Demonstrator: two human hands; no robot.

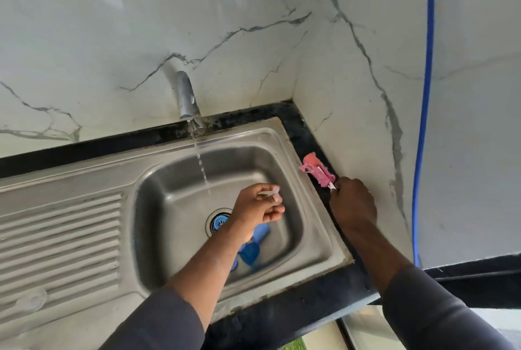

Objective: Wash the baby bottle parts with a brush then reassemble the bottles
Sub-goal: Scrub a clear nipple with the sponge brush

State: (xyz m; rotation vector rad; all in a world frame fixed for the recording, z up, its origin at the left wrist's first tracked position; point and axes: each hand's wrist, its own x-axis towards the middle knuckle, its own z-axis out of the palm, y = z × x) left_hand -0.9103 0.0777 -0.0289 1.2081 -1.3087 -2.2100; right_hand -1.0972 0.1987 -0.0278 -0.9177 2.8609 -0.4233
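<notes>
Big picture first: a marble wall (pixel 141 25) wraps the corner, and below it a steel sink (pixel 158 208) with a ribbed drainboard (pixel 62 236) sits in a black counter (pixel 282 318). The tap (pixel 187 98) is on, a thin stream of water (pixel 201 166) dropping into the basin. Down in that basin, partly under the left forearm, lie the blue bottle parts (pixel 251 253). They look like light, rigid plastic, and wet, so I'd expect them to be slippery and best taken by a rim or edge rather than a smooth wall. Beside them the drain holds a blue strainer (pixel 219 221). Now the hands: the right hand (pixel 353 204) is out at the sink's right edge, fingers curled round the white handle of the pink brush (pixel 317 170), whose soft, ragged head rests on the counter just beside the wall. The handle is the stiff part and the sensible place to hold it. The left hand (pixel 256 211) hovers over the basin near the stream, thumb and fingers pinching a small clear part (pixel 270 194). That one reads as thin and flexible, likely silicone, feather-light and easy to lose down the drain, so a firm pinch at its base seems wise. A faint clear round thing (pixel 31 300) sits on the drainboard; what it is, I cannot tell.
</notes>
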